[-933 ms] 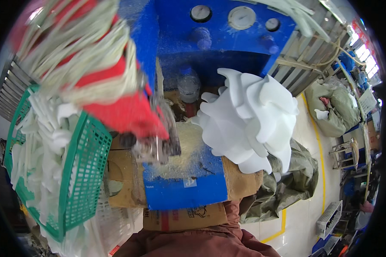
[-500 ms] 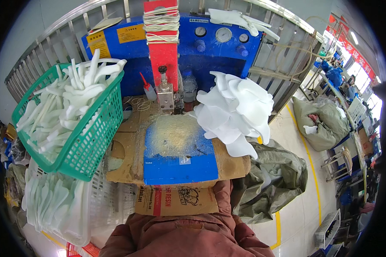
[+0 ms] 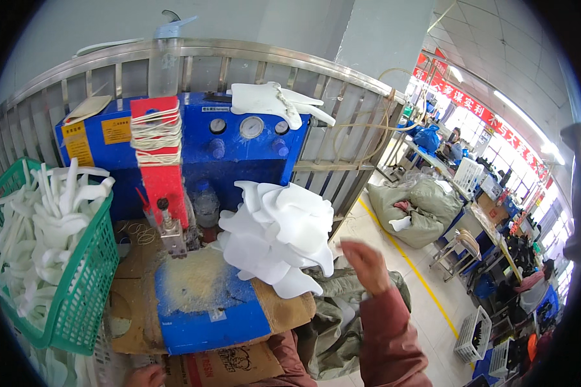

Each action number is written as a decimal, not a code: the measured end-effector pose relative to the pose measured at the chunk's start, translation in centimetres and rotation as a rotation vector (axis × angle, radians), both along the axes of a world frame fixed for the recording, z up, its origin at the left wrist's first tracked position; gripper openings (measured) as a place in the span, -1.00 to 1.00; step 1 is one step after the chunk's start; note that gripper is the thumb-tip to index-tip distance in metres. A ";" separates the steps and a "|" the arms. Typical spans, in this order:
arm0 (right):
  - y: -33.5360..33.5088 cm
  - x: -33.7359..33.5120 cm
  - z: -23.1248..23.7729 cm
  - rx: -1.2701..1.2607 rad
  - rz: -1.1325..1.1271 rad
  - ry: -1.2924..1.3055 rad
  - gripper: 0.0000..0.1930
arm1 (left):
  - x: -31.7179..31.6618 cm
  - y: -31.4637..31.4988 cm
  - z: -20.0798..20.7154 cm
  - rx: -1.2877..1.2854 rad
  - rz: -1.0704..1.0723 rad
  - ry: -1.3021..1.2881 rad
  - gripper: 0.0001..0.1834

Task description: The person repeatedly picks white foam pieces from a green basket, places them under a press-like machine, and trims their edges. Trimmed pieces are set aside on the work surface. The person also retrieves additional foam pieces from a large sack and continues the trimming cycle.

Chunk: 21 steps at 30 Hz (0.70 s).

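Note:
My right hand (image 3: 366, 266) is raised at the right end of a stack of white curved foam-like pieces (image 3: 274, 235). Its fingers point towards the stack, loosely stretched out, and I see nothing in them. A small gap seems to separate them from the nearest piece. Low at the bottom edge is my left hand (image 3: 145, 376), cut off and blurred, so its fingers cannot be made out. Between the hands lies a blue board (image 3: 216, 329) on brown cardboard, covered with pale dust. Over it stands a small metal machine head (image 3: 173, 235) on a red, cord-wrapped column (image 3: 158, 138).
A green basket (image 3: 77, 303) heaped with thin white pieces stands left. Behind are a blue panel (image 3: 200, 138) with gauges and a metal railing (image 3: 265, 55). An olive sack (image 3: 332, 351) sits below the stack; another bulging sack (image 3: 413, 209) lies on the floor further right.
My view has swung right and up, so the bench sits further left and lower. Both my hands, out of sight before, have come into view, the right one rising beside the white stack.

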State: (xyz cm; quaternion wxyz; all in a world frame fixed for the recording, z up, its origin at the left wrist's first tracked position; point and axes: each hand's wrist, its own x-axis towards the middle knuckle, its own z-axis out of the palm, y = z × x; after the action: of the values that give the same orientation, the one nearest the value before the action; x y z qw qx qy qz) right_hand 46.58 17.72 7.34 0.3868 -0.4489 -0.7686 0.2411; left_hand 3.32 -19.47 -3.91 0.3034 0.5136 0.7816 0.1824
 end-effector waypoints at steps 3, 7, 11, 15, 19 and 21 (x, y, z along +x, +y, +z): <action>7.2 -3.9 1.0 0.057 0.030 -0.025 -0.64 | 2.0 5.6 -0.8 0.241 -0.125 -0.214 -0.68; 16.1 -6.3 -1.8 0.415 0.136 -0.419 -0.42 | 4.0 9.9 -3.6 0.068 -0.385 -0.456 -0.60; 20.0 -7.2 -4.9 0.179 0.220 -0.633 -0.38 | 6.1 9.8 -4.9 0.030 -0.151 -0.642 -0.64; 19.8 -6.5 -4.5 0.292 0.284 -0.467 -0.56 | 6.2 9.8 -5.0 0.278 -0.423 -0.231 -0.56; 19.5 -6.7 -4.0 0.367 0.123 -0.544 -0.64 | 5.6 10.0 -4.5 0.293 -0.491 -0.237 -0.60; 19.8 -7.2 -3.9 0.505 0.032 -0.537 -0.64 | 5.6 10.2 -4.3 0.257 -0.470 -0.334 -0.59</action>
State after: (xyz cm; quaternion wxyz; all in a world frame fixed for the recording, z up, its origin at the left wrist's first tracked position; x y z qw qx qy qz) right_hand 39.42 37.54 3.39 0.2662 -0.3743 -0.8850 -0.0765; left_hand 8.88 -9.29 -8.20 0.3938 0.6774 0.5514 0.2864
